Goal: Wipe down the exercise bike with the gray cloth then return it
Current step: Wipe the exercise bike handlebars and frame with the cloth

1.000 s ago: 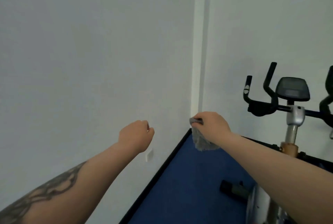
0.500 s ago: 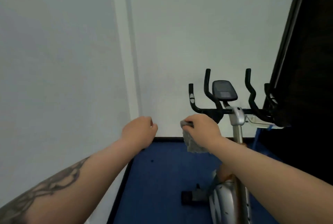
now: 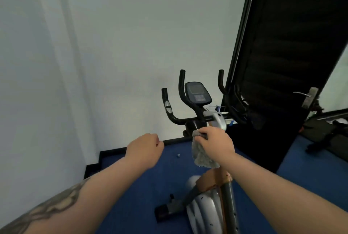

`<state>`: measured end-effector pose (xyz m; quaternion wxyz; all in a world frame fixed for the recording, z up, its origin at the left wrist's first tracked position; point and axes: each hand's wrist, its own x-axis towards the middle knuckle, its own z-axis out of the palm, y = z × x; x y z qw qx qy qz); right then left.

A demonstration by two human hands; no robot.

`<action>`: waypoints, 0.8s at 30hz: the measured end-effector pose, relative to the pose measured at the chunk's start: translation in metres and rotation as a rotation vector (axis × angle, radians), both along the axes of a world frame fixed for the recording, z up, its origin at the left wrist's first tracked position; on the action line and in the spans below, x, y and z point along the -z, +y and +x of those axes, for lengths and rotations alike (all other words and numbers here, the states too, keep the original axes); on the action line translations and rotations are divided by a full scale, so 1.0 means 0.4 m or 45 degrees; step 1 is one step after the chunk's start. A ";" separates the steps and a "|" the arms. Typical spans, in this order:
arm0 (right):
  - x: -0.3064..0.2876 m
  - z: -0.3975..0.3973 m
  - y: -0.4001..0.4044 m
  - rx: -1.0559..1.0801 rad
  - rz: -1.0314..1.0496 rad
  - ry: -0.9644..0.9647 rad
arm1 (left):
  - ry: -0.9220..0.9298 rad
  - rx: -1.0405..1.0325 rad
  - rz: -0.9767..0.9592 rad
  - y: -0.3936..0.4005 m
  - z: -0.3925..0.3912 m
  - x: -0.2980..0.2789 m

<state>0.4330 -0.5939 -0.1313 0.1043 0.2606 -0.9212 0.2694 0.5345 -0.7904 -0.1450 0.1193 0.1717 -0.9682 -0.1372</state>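
The exercise bike (image 3: 205, 213) stands on blue floor, with black handlebars (image 3: 174, 115), a dark console screen (image 3: 197, 93) and a silver body low in the frame. My right hand (image 3: 216, 144) is shut on the gray cloth (image 3: 202, 155), which hangs down in front of the bike's upright post just under the handlebar clamp. My left hand (image 3: 145, 151) is a closed fist with nothing in it, held out to the left of the bike, apart from it.
A black door (image 3: 278, 64) with a metal handle (image 3: 305, 95) stands open right behind the handlebars. White walls meet in a corner at left, with black skirting (image 3: 113, 152). Dark gear lies on the floor at far right (image 3: 331, 132).
The view has swung right, bringing the bike from the right edge to the centre and the door into view. My right hand with the cloth now sits in front of the bike's post.
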 end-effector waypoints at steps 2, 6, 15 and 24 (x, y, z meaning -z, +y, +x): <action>0.020 -0.042 0.002 0.040 0.021 -0.005 | -0.009 0.031 0.011 -0.007 -0.044 0.015; 0.053 -0.144 -0.004 0.115 0.023 -0.014 | -0.016 0.055 0.054 -0.021 -0.152 0.048; 0.085 -0.380 -0.049 0.059 0.068 0.626 | 0.137 0.022 0.382 0.028 -0.412 0.111; 0.276 -0.445 -0.049 -0.368 0.040 0.662 | 0.361 -0.013 0.638 0.067 -0.481 0.216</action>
